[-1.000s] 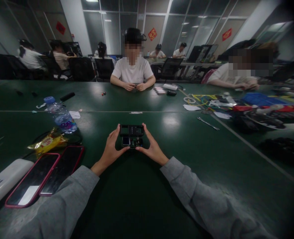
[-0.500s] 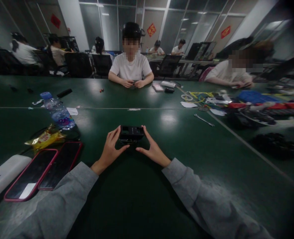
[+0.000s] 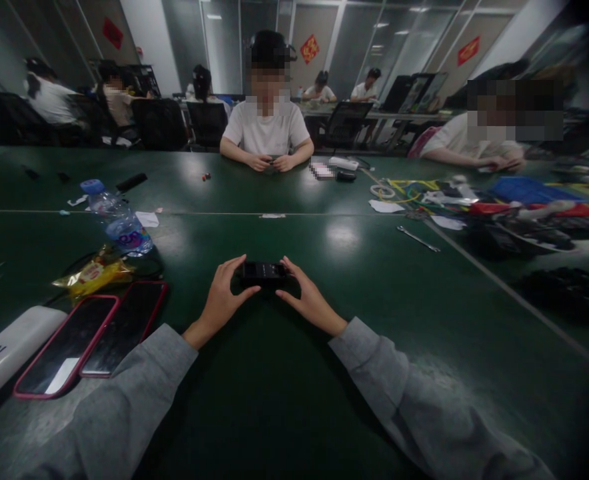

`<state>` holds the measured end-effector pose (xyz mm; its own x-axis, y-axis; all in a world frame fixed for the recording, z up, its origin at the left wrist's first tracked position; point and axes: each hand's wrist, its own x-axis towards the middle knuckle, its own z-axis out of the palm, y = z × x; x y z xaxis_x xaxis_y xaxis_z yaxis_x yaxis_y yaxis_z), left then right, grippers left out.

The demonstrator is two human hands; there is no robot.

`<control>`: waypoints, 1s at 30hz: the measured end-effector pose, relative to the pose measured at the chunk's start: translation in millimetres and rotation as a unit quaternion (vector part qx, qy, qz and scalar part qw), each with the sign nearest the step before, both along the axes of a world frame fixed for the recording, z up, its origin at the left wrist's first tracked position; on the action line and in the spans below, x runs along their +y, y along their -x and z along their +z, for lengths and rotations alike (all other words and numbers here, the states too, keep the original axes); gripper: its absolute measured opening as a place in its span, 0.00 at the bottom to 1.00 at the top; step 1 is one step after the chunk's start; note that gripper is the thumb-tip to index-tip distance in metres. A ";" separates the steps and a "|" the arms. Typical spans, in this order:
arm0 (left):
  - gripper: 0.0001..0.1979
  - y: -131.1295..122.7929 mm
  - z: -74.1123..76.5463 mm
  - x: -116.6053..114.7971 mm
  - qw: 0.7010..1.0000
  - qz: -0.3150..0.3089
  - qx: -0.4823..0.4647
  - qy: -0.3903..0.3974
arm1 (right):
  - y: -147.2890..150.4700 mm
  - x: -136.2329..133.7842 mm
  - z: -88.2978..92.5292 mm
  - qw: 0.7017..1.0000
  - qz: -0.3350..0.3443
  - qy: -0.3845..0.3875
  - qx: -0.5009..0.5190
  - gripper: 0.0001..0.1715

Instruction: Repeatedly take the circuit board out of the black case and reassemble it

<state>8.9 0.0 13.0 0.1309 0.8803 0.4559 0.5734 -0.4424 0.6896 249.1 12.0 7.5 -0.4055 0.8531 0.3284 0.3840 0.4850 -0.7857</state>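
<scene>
Now I have the small black module (image 3: 263,272) straight ahead, low on the green table (image 3: 294,407). My left hand (image 3: 218,303) and right hand (image 3: 308,301) each pinch one end between thumb and fingers. It looks light, rigid and probably fragile, so the edges suit gripping. Two phones (image 3: 89,337) and a water bottle (image 3: 119,223) sit well left; nothing blocks.

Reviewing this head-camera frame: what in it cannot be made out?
Head view: the black device, held between the left hand and the right hand, is dark and seen edge-on; fingers cover its sides.
Head view: the white box is cut off by the left edge.
Head view: the small item in the opposite person's hands is too small.
Head view: the clutter at right is blurred.
</scene>
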 end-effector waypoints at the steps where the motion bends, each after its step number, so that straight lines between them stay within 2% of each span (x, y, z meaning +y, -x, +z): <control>1: 0.31 0.8 -2.1 2.2 1.000 0.002 -0.018 0.019 | 0.0 1.3 -0.4 1.000 -0.002 -0.005 -0.001 0.44; 5: 0.25 5.0 -12.3 11.7 0.993 0.032 -0.079 0.085 | 0.7 7.6 0.8 1.000 0.002 -0.024 -0.016 0.42; 10: 0.29 6.5 -14.8 13.8 0.987 0.055 0.014 0.150 | 2.1 17.0 -2.3 0.999 -0.003 -0.024 -0.040 0.39; 15: 0.36 3.6 -10.8 12.3 0.987 0.044 0.089 0.129 | 2.1 20.5 -4.4 0.999 0.005 -0.020 -0.040 0.33; 25: 0.28 5.2 -9.1 16.5 0.987 0.002 0.097 0.125 | 0.6 18.7 -2.6 0.999 0.011 -0.010 -0.034 0.31; 30: 0.32 5.7 -6.9 16.2 0.989 -0.035 0.089 0.114 | 1.3 19.2 -4.2 0.999 0.016 0.002 -0.029 0.31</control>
<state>3.2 16.2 6.1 0.2557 0.9435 0.2110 0.6687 -0.3302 0.6662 247.8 31.2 3.2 -0.4515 0.8405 0.2995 0.4138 0.4946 -0.7643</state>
